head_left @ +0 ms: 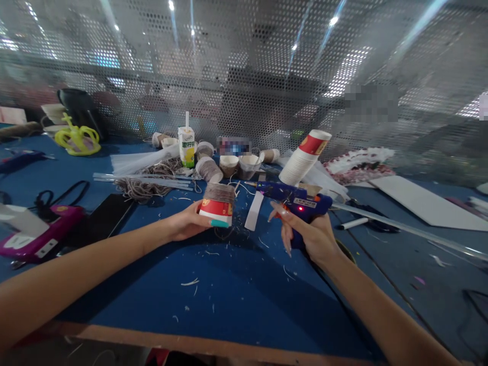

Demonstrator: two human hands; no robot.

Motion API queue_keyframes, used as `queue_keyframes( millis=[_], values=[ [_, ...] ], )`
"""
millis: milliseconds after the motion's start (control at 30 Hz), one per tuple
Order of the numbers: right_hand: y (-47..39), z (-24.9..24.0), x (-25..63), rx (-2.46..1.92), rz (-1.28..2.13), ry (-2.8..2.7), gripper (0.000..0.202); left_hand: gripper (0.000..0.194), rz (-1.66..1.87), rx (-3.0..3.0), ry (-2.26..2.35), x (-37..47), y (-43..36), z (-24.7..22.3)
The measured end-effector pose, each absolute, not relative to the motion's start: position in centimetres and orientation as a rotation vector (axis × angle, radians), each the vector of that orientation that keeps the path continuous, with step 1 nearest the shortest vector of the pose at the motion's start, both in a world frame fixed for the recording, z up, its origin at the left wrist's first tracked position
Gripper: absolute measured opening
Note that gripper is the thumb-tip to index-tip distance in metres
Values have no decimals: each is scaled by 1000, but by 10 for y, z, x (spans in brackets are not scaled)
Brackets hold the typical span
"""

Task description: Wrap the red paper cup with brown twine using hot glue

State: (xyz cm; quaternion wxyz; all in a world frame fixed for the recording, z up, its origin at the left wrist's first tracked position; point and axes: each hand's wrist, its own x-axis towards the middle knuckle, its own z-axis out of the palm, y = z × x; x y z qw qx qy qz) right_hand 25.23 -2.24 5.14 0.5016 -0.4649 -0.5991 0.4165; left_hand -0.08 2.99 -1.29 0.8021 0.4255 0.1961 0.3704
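Note:
My left hand [190, 221] grips a red and white paper cup [215, 208] turned rim down, its upper part wound with grey-brown yarn [219, 192]. In my right hand [310, 236] is a blue hot glue gun [285, 193] with a small red light lit on its body. A long clear glue stick [404, 227] runs out of its back end. The gun's nozzle points left, toward the cup, a short gap away from it. A white paper strip [253, 211] lies on the table between the two hands.
Behind stand a juice carton [187, 147], yarn-wrapped cups [209, 169] and a leaning stack of paper cups [301, 161]. Loose yarn [147, 185] lies left of them. A purple device [46, 231] is at far left, a white board [430, 201] at right. Perforated metal [244, 61] closes off the back.

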Motion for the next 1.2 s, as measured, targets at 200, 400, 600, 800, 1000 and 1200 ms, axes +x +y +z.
queue_keyframes(
  millis=[200,400,600,800,1000,1200],
  values=[
    [-24,51,251,-1088,1024,-1362,36,60,789,969,398,-2,30,-7],
    [-23,44,248,-1063,925,-1321,31,58,756,926,334,-1,31,-11],
    [-25,37,246,-1074,969,-1417,28,51,828,797,331,2,31,-16],
    [-29,36,243,-1069,964,-1487,44,60,770,908,358,0,30,-9],
    [-29,32,246,-1060,931,-1476,36,61,753,895,340,-1,30,-9],
    [-32,34,243,-1104,910,-1524,42,57,844,805,377,0,32,-14]
  ],
)
